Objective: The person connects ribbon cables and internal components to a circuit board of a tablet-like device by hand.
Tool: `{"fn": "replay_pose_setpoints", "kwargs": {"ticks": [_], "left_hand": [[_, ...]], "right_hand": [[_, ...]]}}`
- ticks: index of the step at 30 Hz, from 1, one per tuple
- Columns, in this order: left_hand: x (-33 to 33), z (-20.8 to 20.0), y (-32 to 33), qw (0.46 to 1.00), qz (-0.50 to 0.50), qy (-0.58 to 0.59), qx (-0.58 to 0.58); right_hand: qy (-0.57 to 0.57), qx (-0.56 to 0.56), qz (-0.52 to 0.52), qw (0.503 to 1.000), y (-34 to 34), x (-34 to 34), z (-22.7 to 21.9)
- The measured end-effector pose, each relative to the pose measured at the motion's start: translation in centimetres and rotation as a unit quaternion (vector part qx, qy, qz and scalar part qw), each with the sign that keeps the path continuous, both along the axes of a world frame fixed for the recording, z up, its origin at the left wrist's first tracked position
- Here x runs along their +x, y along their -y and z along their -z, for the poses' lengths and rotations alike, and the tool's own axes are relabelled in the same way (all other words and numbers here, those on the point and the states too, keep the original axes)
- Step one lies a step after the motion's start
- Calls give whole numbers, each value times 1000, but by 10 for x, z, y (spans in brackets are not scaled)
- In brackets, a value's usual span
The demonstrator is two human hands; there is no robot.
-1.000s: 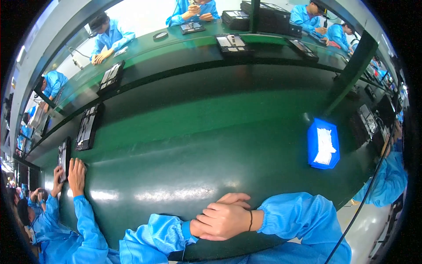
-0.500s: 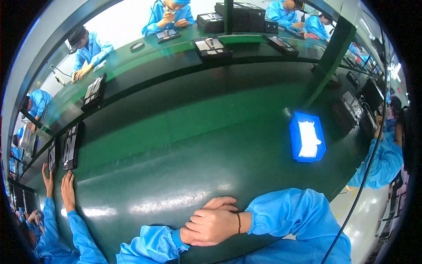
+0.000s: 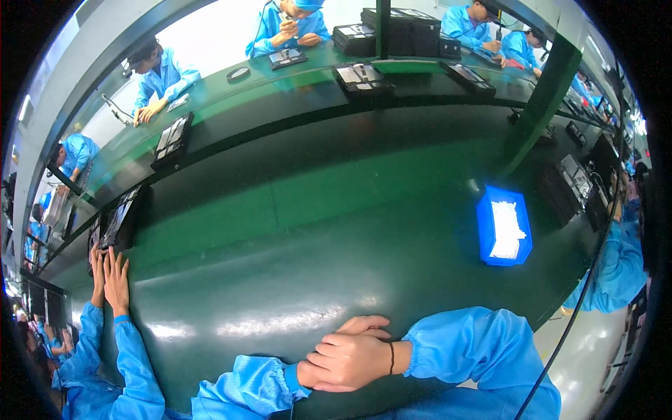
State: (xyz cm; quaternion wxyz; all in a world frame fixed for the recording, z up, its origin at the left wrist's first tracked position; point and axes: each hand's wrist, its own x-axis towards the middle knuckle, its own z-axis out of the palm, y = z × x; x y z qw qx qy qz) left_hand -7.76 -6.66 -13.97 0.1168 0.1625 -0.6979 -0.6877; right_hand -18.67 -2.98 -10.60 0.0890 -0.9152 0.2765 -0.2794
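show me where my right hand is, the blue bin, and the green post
right hand (image 3: 350, 360), head view, on its back.
blue bin (image 3: 484, 231), head view, on its left wall.
green post (image 3: 539, 105), head view, on mid-shaft.

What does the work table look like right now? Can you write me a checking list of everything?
Surface: dark green bench, glossy, with light glare near the front edge.
Job's things: blue bin of white pieces, to the right, apart from the hands.
Clutter: black trays on the belt behind.
Grippers: right hand lies over the left hand on the bench; neither holds anything.
Cables: thin black cable at the right edge.
Surroundings: a co-worker's hands flat on the bench at left; more people in blue coats at the far table.
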Motion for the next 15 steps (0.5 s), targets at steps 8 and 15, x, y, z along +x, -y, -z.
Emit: {"fn": "replay_pose_setpoints", "kwargs": {"ticks": [8,15], "left_hand": [[8,0,-4,1000,-14,-4,4],[6,7,1,999,-10,-14,33]], "right_hand": [[56,-54,5,997,0,7,1],[63,-49,19,997,6,6,4]]}}
